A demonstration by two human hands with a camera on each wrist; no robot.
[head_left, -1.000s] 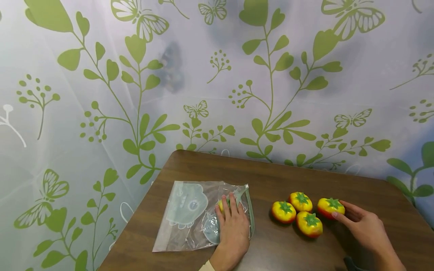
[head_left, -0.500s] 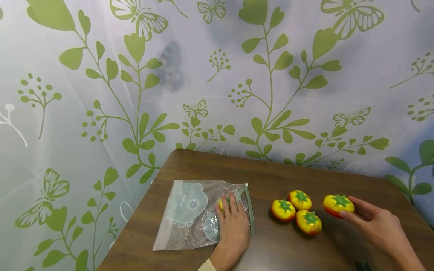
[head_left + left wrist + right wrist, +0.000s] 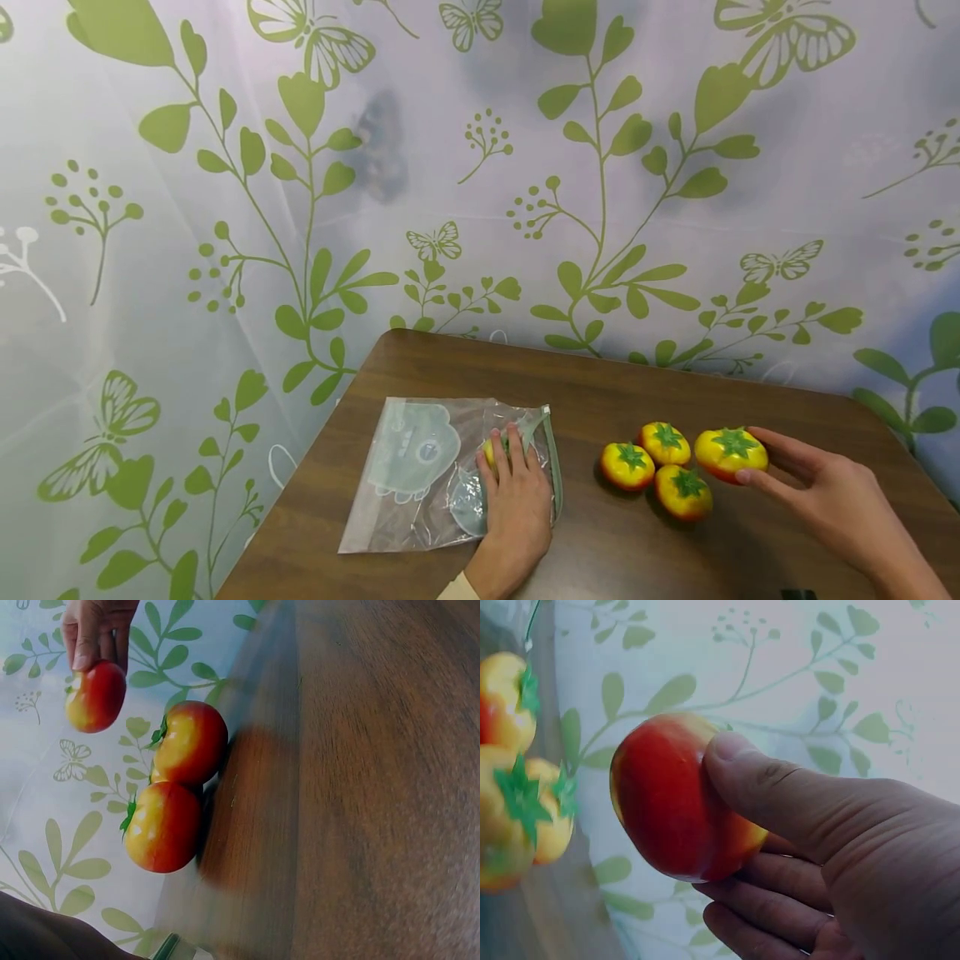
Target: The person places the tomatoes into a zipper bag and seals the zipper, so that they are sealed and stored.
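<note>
In the head view my right hand (image 3: 832, 492) holds a yellow-red tomato (image 3: 729, 454) with a green leafy top, pinched between thumb and fingers. The right wrist view shows the thumb across the held tomato's red side (image 3: 667, 802); the left wrist view shows it raised above the tabletop. To its left, three similar tomatoes (image 3: 627, 467) stand clustered on the table. My left hand (image 3: 517, 508) rests with extended fingers on a clear zip bag (image 3: 408, 517) printed with a pale green figure. Under those fingers, another yellow tomato (image 3: 489, 454) shows partly at the bag; the rest is hidden.
The brown wooden table (image 3: 480, 367) reaches back to a curtain (image 3: 465, 275) printed with green leaves and butterflies. The bag's green zip edge (image 3: 556, 483) faces the tomato cluster. A small dark object (image 3: 797, 594) shows at the bottom edge, near the right forearm.
My right hand has lifted its tomato off the table, first going right, then back left toward the cluster. The left hand and the bag have stayed in place.
</note>
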